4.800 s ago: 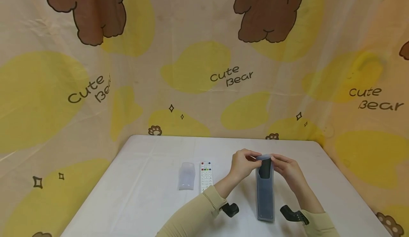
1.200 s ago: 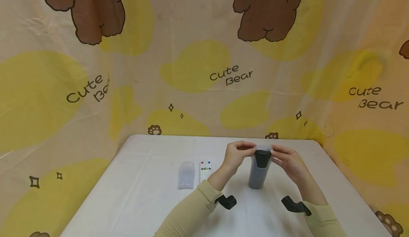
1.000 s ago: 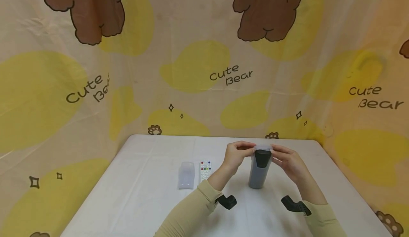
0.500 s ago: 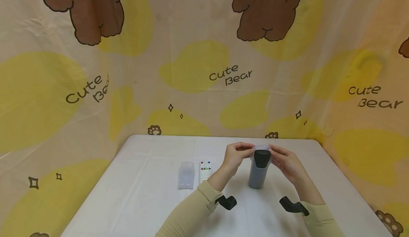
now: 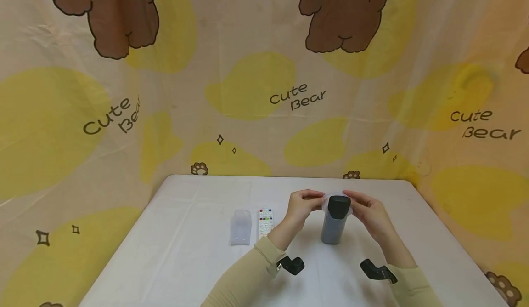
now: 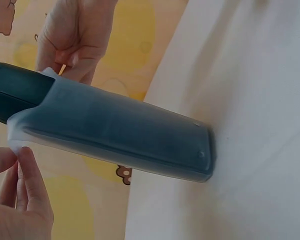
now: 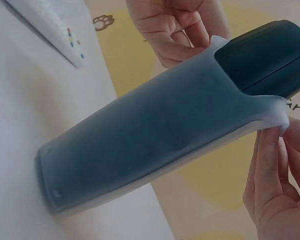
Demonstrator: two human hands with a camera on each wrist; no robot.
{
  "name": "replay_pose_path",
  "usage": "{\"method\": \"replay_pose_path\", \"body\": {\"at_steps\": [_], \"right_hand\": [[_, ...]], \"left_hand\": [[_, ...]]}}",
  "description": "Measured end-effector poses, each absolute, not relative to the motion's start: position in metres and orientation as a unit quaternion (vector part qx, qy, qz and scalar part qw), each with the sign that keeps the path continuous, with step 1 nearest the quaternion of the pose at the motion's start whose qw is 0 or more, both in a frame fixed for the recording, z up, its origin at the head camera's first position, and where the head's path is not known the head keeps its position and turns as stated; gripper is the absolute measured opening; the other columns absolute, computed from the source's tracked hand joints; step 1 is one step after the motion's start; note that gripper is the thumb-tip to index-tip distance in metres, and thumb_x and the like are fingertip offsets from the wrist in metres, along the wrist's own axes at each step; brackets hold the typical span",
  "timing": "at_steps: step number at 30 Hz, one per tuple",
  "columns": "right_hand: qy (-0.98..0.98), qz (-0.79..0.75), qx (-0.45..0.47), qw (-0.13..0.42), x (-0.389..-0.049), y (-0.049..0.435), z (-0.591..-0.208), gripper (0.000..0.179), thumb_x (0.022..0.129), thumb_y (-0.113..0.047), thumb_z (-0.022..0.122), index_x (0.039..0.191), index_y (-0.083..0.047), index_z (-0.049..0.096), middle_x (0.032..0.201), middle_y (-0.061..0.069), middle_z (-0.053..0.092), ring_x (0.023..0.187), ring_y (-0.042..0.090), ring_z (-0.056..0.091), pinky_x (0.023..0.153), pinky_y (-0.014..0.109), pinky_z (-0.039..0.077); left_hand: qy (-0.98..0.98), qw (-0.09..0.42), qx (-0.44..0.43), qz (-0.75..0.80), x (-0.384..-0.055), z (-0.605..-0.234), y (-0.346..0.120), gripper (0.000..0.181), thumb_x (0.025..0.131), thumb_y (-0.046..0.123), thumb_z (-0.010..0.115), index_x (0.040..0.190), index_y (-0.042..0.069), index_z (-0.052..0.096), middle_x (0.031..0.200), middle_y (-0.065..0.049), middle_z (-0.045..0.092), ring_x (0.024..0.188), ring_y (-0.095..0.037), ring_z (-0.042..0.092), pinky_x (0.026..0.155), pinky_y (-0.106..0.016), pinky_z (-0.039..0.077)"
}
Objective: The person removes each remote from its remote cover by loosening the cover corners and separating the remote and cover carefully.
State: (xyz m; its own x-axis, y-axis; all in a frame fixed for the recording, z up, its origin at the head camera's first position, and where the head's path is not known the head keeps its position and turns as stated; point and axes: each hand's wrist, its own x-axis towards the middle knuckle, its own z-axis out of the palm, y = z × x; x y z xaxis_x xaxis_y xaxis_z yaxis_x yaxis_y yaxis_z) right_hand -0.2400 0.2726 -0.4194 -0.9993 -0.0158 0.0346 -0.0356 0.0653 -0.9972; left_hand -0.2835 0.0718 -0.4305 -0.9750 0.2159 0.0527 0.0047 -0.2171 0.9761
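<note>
A dark remote control (image 5: 339, 207) stands nearly upright on one end on the white table, inside a translucent silicone cover (image 5: 333, 231). Its bare black top sticks out past the cover's mouth, as the right wrist view also shows. My left hand (image 5: 298, 211) pinches the cover's rim on the left side, thumb against fingertips. On the opposite side, my right hand (image 5: 369, 214) pinches the rim in the same way. Between them the rim is pulled outward, away from the remote. In the left wrist view the cover's lower end (image 6: 200, 155) meets the tabletop.
Left of the hands lie a white remote control (image 5: 266, 219) with coloured buttons, partly behind my left forearm, and a second translucent cover (image 5: 241, 227). The white table (image 5: 186, 252) ends at a patterned curtain (image 5: 248, 91). Black camera mounts (image 5: 291, 265) jut from both wrists.
Since the earliest frame, the covered remote has been tipped up onto its end. In the last half second the rim has been drawn outward and down, baring more of the black top.
</note>
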Motion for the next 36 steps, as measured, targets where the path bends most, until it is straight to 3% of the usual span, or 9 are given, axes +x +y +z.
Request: {"method": "replay_pose_path", "body": {"at_steps": [8,16,25,36], "right_hand": [[-0.751,0.660,-0.025,0.000,-0.240,0.273,-0.427,0.051,0.094,-0.031,0.058,0.137,-0.006,0.049,0.128,-0.002,0.057,0.103,-0.006,0.058,0.099,0.028,0.041],[-0.726,0.688,-0.021,0.001,-0.239,0.274,-0.433,0.052,0.093,-0.024,0.061,0.136,0.002,0.047,0.109,-0.015,0.062,0.099,-0.005,0.061,0.089,0.016,0.049],[-0.710,0.701,-0.067,0.000,-0.238,0.270,-0.438,0.053,0.093,-0.018,0.061,0.137,0.006,0.043,0.107,-0.010,0.061,0.092,-0.005,0.061,0.086,0.015,0.051],[-0.688,0.722,-0.070,0.019,-0.236,0.267,-0.444,0.048,0.093,-0.008,0.058,0.134,0.011,0.043,0.095,-0.016,0.061,0.089,-0.004,0.063,0.083,0.015,0.052]], "left_hand": [[0.621,0.073,0.080,0.776,-0.285,-0.440,0.074,0.018,0.078,0.002,0.074,0.095,-0.003,0.072,0.090,-0.012,0.073,0.074,-0.014,0.069,0.073,-0.031,0.059],[0.627,0.074,0.077,0.772,-0.285,-0.446,0.074,0.017,0.079,0.001,0.073,0.095,-0.003,0.072,0.090,-0.012,0.073,0.075,-0.014,0.070,0.073,-0.030,0.059],[0.639,0.076,0.070,0.763,-0.285,-0.453,0.074,0.016,0.078,0.004,0.074,0.094,-0.001,0.073,0.089,-0.009,0.072,0.074,-0.013,0.070,0.072,-0.029,0.058],[0.639,0.080,0.061,0.762,-0.286,-0.459,0.075,0.015,0.078,0.002,0.074,0.093,-0.002,0.073,0.087,-0.009,0.072,0.071,-0.013,0.069,0.071,-0.029,0.059]]}}
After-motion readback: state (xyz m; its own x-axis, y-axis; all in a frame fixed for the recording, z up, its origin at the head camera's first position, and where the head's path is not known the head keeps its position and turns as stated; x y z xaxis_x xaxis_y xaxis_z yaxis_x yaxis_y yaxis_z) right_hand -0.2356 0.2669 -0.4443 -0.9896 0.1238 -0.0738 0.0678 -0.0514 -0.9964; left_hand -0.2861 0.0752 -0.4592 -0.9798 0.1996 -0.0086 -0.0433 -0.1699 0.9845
